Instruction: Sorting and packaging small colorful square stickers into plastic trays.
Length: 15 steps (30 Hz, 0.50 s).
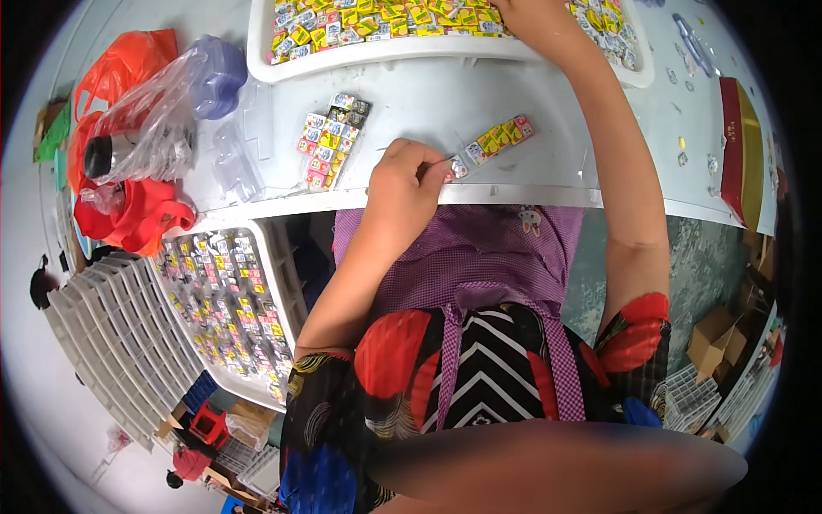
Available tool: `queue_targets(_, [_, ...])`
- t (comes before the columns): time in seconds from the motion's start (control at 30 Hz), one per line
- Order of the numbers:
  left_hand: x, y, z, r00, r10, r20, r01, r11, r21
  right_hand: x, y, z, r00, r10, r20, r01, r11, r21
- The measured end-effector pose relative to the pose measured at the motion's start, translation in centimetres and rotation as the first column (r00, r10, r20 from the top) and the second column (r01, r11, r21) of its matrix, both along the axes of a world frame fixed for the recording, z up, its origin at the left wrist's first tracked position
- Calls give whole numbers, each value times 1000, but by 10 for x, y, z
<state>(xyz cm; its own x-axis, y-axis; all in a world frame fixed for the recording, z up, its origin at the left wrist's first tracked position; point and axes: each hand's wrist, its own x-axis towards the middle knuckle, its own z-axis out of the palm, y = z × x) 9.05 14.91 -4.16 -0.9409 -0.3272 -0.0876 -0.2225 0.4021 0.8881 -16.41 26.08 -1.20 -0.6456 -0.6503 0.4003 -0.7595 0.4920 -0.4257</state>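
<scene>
My left hand point(399, 182) pinches the near end of a narrow clear strip pack point(498, 142) at the table's front edge. Small yellow, white and pink wrapped pieces lie in a row inside it, slanting up to the right. Further left, a filled clear pack point(329, 144) of similar pieces, some of them black, lies flat on the table. At the far side, my right hand point(541, 27) reaches over a white tray point(377, 58) heaped with small yellow and white wrapped pieces. Its fingertips are at the picture's upper edge, so their grip is hidden.
A red bag point(128, 64), a flask in plastic point(137, 154) and clear plastic containers point(217, 79) crowd the table's left. A dark red and gold box point(740, 154) stands at the right edge. Below left, a tray of filled packs point(227, 300) adjoins stacked white trays point(120, 330).
</scene>
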Motion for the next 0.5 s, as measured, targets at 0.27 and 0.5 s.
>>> queue_targets(0.27, [1, 4, 2, 999, 22, 44, -24, 999, 45, 59, 34, 4, 939, 150, -308, -204, 967, -151])
queue_targets(0.5, [2, 5, -3, 1000, 7, -7, -7, 1000, 5, 158, 71, -42, 913, 407, -1, -403, 905, 136])
